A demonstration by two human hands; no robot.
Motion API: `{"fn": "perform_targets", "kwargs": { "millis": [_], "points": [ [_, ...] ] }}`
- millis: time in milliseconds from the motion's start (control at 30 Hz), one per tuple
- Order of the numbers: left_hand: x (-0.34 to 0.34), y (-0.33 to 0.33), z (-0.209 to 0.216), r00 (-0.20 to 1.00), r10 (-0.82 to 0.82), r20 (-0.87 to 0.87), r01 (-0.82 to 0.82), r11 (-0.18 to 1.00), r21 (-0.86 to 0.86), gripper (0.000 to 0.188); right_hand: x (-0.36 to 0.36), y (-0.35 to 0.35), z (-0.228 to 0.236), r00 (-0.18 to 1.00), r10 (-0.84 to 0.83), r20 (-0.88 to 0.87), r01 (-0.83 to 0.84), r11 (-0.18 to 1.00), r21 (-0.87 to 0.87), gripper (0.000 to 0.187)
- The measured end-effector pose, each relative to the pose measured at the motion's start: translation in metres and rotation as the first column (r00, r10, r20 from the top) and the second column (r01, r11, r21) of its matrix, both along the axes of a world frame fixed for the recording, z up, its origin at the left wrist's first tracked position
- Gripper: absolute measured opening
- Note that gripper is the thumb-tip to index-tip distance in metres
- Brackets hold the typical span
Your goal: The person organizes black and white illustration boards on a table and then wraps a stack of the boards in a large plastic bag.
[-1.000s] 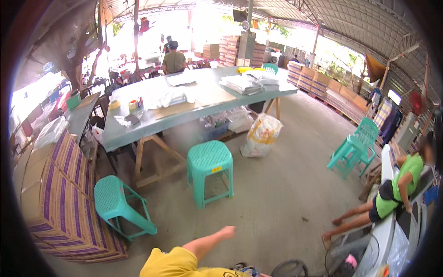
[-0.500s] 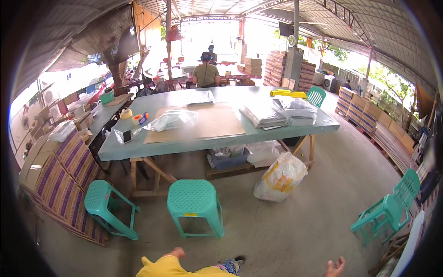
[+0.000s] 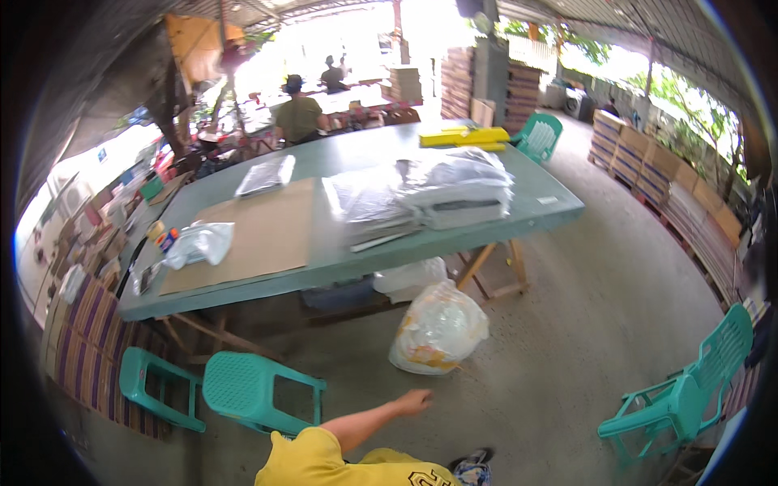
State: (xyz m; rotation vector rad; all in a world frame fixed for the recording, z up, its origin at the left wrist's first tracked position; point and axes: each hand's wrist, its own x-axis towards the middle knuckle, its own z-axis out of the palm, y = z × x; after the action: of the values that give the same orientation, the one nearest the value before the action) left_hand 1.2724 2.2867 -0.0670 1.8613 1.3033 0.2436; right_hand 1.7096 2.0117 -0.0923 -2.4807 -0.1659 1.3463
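My left hand (image 3: 415,401) is stretched forward over the concrete floor, its fingers curled in, with nothing seen in it. Nearest to it is a bulging clear plastic sack (image 3: 440,328) with yellow bands, standing on the floor just beyond and not touched. My right hand is out of the picture. Ahead stands a long green-grey table (image 3: 535,206). On it lie stacks of plastic-wrapped sheets (image 3: 458,190), a brown cardboard sheet (image 3: 271,231), a crumpled clear plastic bag (image 3: 200,243) and a yellow bundle (image 3: 462,136).
Green stools (image 3: 239,389) stand at the left beside stacked cartons (image 3: 89,348). A green plastic chair (image 3: 689,389) is at the right, with another chair (image 3: 537,138) behind the table. Cartons on pallets (image 3: 640,170) line the right side. A person (image 3: 300,117) sits beyond the table.
My view has turned and moved nearer the table's right side. My left hand has swung forward and up; my right hand has left the picture. The seated person now appears further left.
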Motion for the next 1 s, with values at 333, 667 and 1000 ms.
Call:
{"fn": "perform_targets", "kwargs": {
  "millis": [333,667,1000],
  "points": [
    [0.254,0.26,-0.08,0.75,0.657,0.072,-0.344,0.481,-0.806,0.028,0.343,0.31,-0.029,0.966,-0.17,0.195,0.157,0.984,0.079,0.011],
    [0.493,0.594,-0.047,0.879,0.464,0.114,-0.375,0.818,-0.436,0.028,0.42,0.791,0.041,0.989,0.137,0.061,-0.147,0.801,0.581,0.016],
    [0.738,0.912,0.07,0.958,-0.042,0.283,0.087,0.985,-0.148,0.035,0.565,0.831,-0.033,0.967,-0.236,-0.1,0.227,0.969,-0.094,0.01]
  ]
}}
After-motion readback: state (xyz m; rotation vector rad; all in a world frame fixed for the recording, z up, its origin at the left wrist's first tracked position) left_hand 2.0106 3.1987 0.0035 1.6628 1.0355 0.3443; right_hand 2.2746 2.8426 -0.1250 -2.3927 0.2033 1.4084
